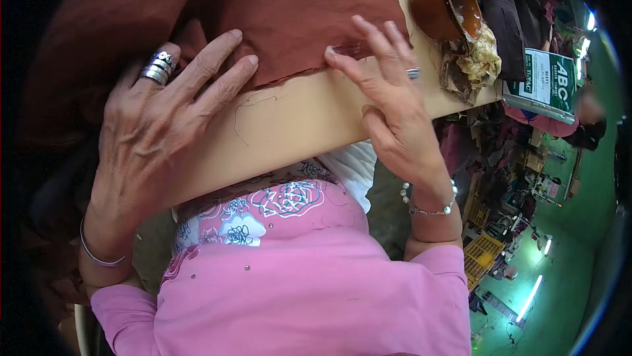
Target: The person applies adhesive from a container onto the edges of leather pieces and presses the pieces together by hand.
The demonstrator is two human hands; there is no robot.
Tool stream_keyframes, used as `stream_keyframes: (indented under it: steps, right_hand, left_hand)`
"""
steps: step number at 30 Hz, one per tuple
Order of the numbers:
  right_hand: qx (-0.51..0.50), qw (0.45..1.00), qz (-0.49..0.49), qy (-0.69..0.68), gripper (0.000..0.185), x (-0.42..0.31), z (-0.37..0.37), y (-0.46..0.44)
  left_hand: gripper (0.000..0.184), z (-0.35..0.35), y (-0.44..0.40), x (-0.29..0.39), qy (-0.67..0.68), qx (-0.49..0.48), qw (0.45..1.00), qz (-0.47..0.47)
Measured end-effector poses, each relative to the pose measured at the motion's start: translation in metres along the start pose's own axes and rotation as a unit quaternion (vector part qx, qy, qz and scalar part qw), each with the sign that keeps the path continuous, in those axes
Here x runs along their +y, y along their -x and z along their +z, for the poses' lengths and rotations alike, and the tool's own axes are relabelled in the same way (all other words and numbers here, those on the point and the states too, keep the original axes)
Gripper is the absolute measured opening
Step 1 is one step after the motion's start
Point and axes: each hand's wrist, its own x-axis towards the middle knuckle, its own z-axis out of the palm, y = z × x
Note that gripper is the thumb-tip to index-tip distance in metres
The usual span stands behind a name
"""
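A rust-brown piece of fabric (309,17) lies flat on the pale table, its near edge frayed. My left hand (155,115) rests with fingers spread at the left end of this piece, two fingertips pressing near its corner; rings and a bangle are on it. Over the right part of the fabric is my right hand (392,89), fingers apart, one fingertip touching the near edge beside a shiny, wet-looking streak. Nothing is held in either hand. More brown cloth (112,27) is bunched at the left, partly under my left hand.
A glossy brown bowl (434,10) stands at the right, with a crumpled, yellowish crusted wad (480,59) beside it. Beyond is a green-and-white labelled container (550,82). Dark cloth (497,10) lies along the right. Loose threads lie on the table (283,119). Another person (540,119) is at far right.
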Motion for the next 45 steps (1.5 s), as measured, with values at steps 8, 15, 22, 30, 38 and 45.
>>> stream_keyframes:
  steps: [8,15,22,30,38,45]
  right_hand:
    - [0.147,0.960,-0.067,0.227,0.036,-0.011,0.043,-0.002]
    - [0.166,0.937,-0.073,0.300,0.036,0.018,0.030,-0.003]
    - [0.118,0.928,-0.074,0.345,0.044,-0.004,0.027,-0.006]
    - [0.105,0.964,-0.076,0.232,0.041,-0.040,0.046,-0.008]
    - [0.109,0.975,-0.099,0.166,0.041,-0.069,0.056,-0.015]
    - [0.122,0.976,-0.116,0.138,0.040,-0.060,0.050,-0.018]
  left_hand:
    - [0.053,0.000,0.000,0.000,-0.009,0.000,1.000,0.001]
    - [0.051,-0.008,0.003,-0.004,-0.003,-0.003,1.000,0.010]
    - [0.033,-0.018,0.005,-0.009,0.032,-0.004,0.999,-0.007]
    - [0.040,-0.020,0.010,-0.008,-0.016,-0.011,1.000,0.021]
    - [0.042,-0.016,0.013,-0.005,-0.018,-0.003,1.000,0.013]
    - [0.043,-0.018,0.012,-0.003,-0.037,-0.016,0.999,0.016]
